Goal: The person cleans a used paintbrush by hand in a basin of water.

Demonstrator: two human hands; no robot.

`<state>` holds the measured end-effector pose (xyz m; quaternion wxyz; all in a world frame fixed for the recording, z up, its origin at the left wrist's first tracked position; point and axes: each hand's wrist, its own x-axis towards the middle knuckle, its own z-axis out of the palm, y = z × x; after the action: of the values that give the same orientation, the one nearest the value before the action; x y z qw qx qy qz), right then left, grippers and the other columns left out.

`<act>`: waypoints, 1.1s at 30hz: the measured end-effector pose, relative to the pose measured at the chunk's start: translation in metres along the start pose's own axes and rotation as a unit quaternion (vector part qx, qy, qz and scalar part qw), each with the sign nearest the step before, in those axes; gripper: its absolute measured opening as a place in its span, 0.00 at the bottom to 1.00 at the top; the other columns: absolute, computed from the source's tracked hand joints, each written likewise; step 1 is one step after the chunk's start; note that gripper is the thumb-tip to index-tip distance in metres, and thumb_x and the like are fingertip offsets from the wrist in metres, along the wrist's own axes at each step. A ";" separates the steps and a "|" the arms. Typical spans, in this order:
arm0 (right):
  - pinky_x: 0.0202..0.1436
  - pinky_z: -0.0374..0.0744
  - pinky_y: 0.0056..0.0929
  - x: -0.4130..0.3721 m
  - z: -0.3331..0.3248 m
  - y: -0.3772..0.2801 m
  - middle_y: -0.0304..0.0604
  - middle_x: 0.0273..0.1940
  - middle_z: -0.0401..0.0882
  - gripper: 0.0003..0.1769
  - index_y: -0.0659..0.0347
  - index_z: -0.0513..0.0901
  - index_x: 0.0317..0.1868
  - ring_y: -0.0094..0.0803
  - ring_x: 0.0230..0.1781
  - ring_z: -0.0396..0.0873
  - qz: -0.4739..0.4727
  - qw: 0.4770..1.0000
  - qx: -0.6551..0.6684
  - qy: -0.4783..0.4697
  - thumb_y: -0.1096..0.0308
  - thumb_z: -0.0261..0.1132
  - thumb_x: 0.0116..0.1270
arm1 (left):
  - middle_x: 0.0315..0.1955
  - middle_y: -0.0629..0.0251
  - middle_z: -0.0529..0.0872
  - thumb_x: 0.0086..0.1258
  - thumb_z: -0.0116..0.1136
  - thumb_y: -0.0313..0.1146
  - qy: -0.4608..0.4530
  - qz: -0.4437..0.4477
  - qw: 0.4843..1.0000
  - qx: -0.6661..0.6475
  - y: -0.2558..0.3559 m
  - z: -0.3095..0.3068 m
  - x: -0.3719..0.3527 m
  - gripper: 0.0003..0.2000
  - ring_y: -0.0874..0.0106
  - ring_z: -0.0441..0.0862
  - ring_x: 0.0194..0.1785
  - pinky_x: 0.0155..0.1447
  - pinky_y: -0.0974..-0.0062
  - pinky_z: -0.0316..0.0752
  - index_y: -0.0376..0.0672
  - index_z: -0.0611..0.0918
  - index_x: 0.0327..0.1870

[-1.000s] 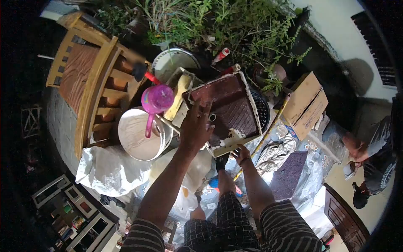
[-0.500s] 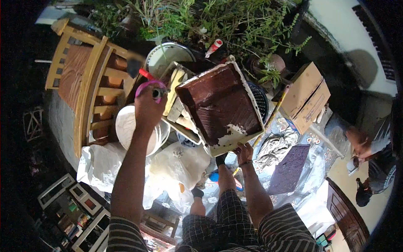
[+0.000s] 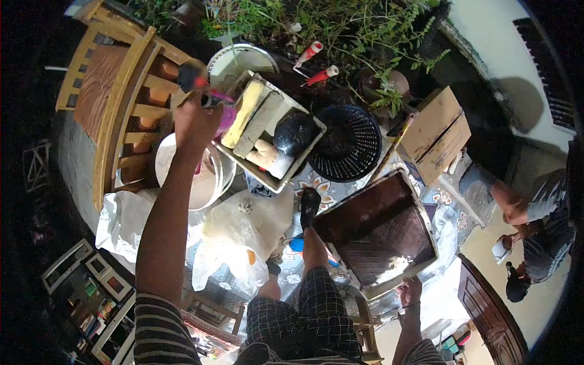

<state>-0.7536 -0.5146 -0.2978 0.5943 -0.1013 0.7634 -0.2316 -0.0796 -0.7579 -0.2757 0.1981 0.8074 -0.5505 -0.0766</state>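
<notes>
My right hand [image 3: 410, 293] grips the near edge of a paint tray [image 3: 420, 222] with a white rim, its inside coated in dark brown paint. The tray is held tilted, to the right of my legs. My raised left hand [image 3: 198, 121] is closed around a pink-purple item [image 3: 226, 117] with a dark part; blur and my fingers hide its kind. Just right of that hand is a white bin [image 3: 285, 181] holding a yellow block [image 3: 245, 114], a grey bar [image 3: 258, 125] and a black rounded object [image 3: 294, 134].
A black plastic basket [image 3: 371, 143] stands beside the bin. Two red paint rollers [image 3: 322, 75] lie near the plants. A wooden bench [image 3: 125, 115], white bucket [image 3: 176, 167], plastic bags [image 3: 243, 225] and a cardboard box [image 3: 435, 137] surround me. Another person [image 3: 541, 228] is at the right.
My right hand has moved the paint tray right and toward me, off the bin. The basket, the bin's contents and a second roller now show. My left hand has risen slightly.
</notes>
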 end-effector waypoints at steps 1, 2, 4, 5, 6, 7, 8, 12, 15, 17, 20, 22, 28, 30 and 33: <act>0.34 0.79 0.40 -0.005 -0.004 -0.002 0.32 0.30 0.77 0.18 0.53 0.76 0.44 0.29 0.25 0.75 0.004 1.000 0.003 0.019 0.73 0.65 0.50 | 0.35 0.49 0.83 0.50 0.62 0.33 0.004 -0.018 1.000 -0.001 -0.004 -0.001 0.002 0.18 0.55 0.82 0.41 0.45 0.65 0.77 0.43 0.79 0.46; 0.31 0.80 0.39 -0.006 -0.009 0.000 0.33 0.30 0.77 0.18 0.53 0.77 0.43 0.28 0.25 0.76 0.002 0.999 0.021 0.030 0.74 0.64 0.49 | 0.36 0.49 0.83 0.50 0.62 0.33 0.008 -0.035 0.999 -0.003 -0.005 -0.001 0.004 0.18 0.55 0.82 0.41 0.45 0.64 0.76 0.44 0.79 0.45; 0.31 0.81 0.39 -0.006 -0.021 0.002 0.33 0.30 0.78 0.18 0.54 0.77 0.43 0.28 0.26 0.77 0.011 0.999 0.020 0.038 0.75 0.64 0.50 | 0.35 0.48 0.83 0.51 0.61 0.33 0.014 -0.067 0.998 -0.005 -0.011 0.000 0.009 0.17 0.54 0.82 0.41 0.44 0.64 0.76 0.44 0.80 0.44; 0.30 0.81 0.39 -0.007 -0.026 0.003 0.34 0.31 0.78 0.17 0.54 0.77 0.44 0.28 0.27 0.78 0.016 0.999 0.018 0.041 0.75 0.63 0.50 | 0.34 0.49 0.83 0.51 0.62 0.33 0.025 -0.026 0.999 0.008 -0.010 -0.004 0.012 0.17 0.54 0.82 0.40 0.44 0.64 0.77 0.45 0.80 0.44; 0.31 0.82 0.40 -0.006 -0.025 0.003 0.35 0.32 0.79 0.17 0.56 0.77 0.44 0.28 0.27 0.78 0.006 0.999 0.036 0.026 0.76 0.63 0.51 | 0.34 0.49 0.83 0.51 0.62 0.34 0.020 -0.031 0.999 0.000 -0.023 -0.001 0.014 0.17 0.54 0.82 0.41 0.44 0.64 0.76 0.45 0.80 0.45; 0.32 0.80 0.39 -0.005 -0.025 0.004 0.35 0.32 0.78 0.16 0.56 0.77 0.43 0.28 0.28 0.77 0.012 0.999 0.038 0.030 0.75 0.62 0.52 | 0.34 0.50 0.83 0.52 0.62 0.34 0.015 -0.037 0.999 -0.007 -0.034 0.003 0.016 0.17 0.55 0.82 0.41 0.45 0.64 0.76 0.45 0.79 0.45; 0.32 0.78 0.38 -0.006 -0.019 0.001 0.34 0.31 0.77 0.15 0.56 0.76 0.43 0.28 0.29 0.77 0.020 0.998 0.040 0.034 0.75 0.62 0.52 | 0.35 0.50 0.83 0.52 0.62 0.34 0.020 -0.041 0.999 0.000 -0.034 0.002 0.019 0.18 0.55 0.82 0.41 0.45 0.65 0.76 0.45 0.79 0.46; 0.31 0.78 0.35 0.003 -0.005 0.000 0.35 0.31 0.76 0.13 0.57 0.76 0.41 0.27 0.28 0.77 0.015 0.999 0.045 0.013 0.74 0.63 0.53 | 0.37 0.52 0.83 0.53 0.62 0.34 0.026 -0.069 0.997 0.020 -0.038 -0.007 0.022 0.18 0.59 0.82 0.43 0.47 0.67 0.76 0.45 0.78 0.47; 0.31 0.81 0.36 0.011 -0.003 0.003 0.36 0.31 0.77 0.13 0.58 0.76 0.42 0.28 0.28 0.77 0.022 0.999 0.050 0.005 0.74 0.62 0.54 | 0.38 0.54 0.84 0.53 0.64 0.34 0.003 -0.137 0.988 0.065 -0.034 -0.007 0.028 0.21 0.60 0.83 0.42 0.48 0.69 0.76 0.44 0.76 0.50; 0.31 0.83 0.37 0.017 -0.003 0.005 0.37 0.31 0.77 0.13 0.59 0.76 0.43 0.29 0.28 0.78 0.031 0.998 0.051 0.007 0.74 0.61 0.54 | 0.37 0.55 0.84 0.53 0.64 0.35 0.012 -0.120 0.991 0.059 -0.041 -0.007 0.028 0.23 0.60 0.83 0.41 0.48 0.69 0.76 0.44 0.75 0.51; 0.32 0.82 0.42 0.020 -0.003 0.008 0.34 0.30 0.77 0.16 0.58 0.77 0.44 0.28 0.27 0.75 0.034 0.998 0.056 -0.001 0.73 0.65 0.52 | 0.44 0.49 0.79 0.53 0.63 0.34 0.079 -0.008 0.983 0.164 -0.036 -0.008 0.029 0.24 0.53 0.78 0.48 0.53 0.63 0.72 0.41 0.74 0.53; 0.33 0.82 0.43 0.023 -0.002 0.008 0.34 0.30 0.76 0.17 0.57 0.78 0.44 0.27 0.27 0.74 0.036 0.997 0.062 -0.003 0.71 0.67 0.50 | 0.48 0.47 0.76 0.49 0.65 0.33 0.188 0.085 0.903 0.377 0.003 -0.013 0.027 0.28 0.48 0.72 0.53 0.56 0.58 0.68 0.40 0.72 0.55; 0.31 0.81 0.35 0.021 0.012 0.003 0.33 0.31 0.75 0.12 0.57 0.76 0.39 0.25 0.30 0.76 0.041 0.998 0.056 0.002 0.75 0.61 0.51 | 0.33 0.53 0.81 0.53 0.64 0.33 -0.111 0.038 0.983 -0.142 0.053 0.163 0.011 0.15 0.56 0.80 0.37 0.41 0.65 0.75 0.39 0.80 0.42; 0.30 0.82 0.34 0.015 0.029 -0.010 0.34 0.31 0.74 0.12 0.58 0.76 0.39 0.25 0.30 0.76 0.041 0.998 0.042 0.037 0.74 0.61 0.50 | 0.32 0.50 0.83 0.57 0.61 0.34 -0.194 0.028 0.972 -0.132 0.088 0.212 0.025 0.17 0.55 0.81 0.39 0.43 0.65 0.76 0.39 0.79 0.48; 0.31 0.82 0.35 0.014 0.028 -0.010 0.37 0.32 0.75 0.14 0.61 0.76 0.39 0.28 0.30 0.76 0.044 0.996 0.045 0.061 0.71 0.63 0.50 | 0.36 0.48 0.83 0.56 0.60 0.37 -0.214 -0.010 0.977 -0.022 0.090 0.312 0.041 0.18 0.54 0.81 0.42 0.45 0.62 0.77 0.38 0.79 0.47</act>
<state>-0.7323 -0.5358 -0.3104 0.5605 -0.0266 0.7906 -0.2452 -0.2474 -0.8976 -0.5190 0.0926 0.7734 -0.5700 -0.2614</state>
